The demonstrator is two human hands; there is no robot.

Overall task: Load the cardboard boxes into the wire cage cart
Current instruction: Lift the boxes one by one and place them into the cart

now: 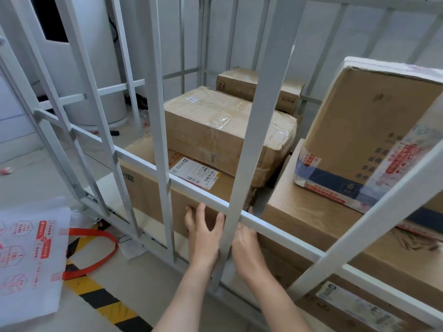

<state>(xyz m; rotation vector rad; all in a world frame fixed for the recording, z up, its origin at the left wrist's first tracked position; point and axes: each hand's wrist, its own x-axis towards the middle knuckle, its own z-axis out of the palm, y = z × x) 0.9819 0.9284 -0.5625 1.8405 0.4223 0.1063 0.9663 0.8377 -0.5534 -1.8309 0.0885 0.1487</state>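
Observation:
Several cardboard boxes sit inside the white wire cage cart [199, 191]. Both my hands reach through its bars. My left hand [203, 232] lies with straight fingers flat against the near side of the lower left box [148, 190], which carries a shipping label. My right hand [245, 243] passes under the horizontal bar and touches the same box's right corner; its fingers are partly hidden by the bars. A taped box [223, 130] rests on top of that box. A small box [242, 83] stands behind. A tilted box [369, 130] leans on a wide box [318, 224] at the right.
A white printed bag [28, 255] with red handles lies on the floor at the left. Yellow-black hazard tape [96, 293] runs across the floor. A white cylindrical appliance [96, 56] stands behind the cage. Another labelled box [354, 307] sits low at the right.

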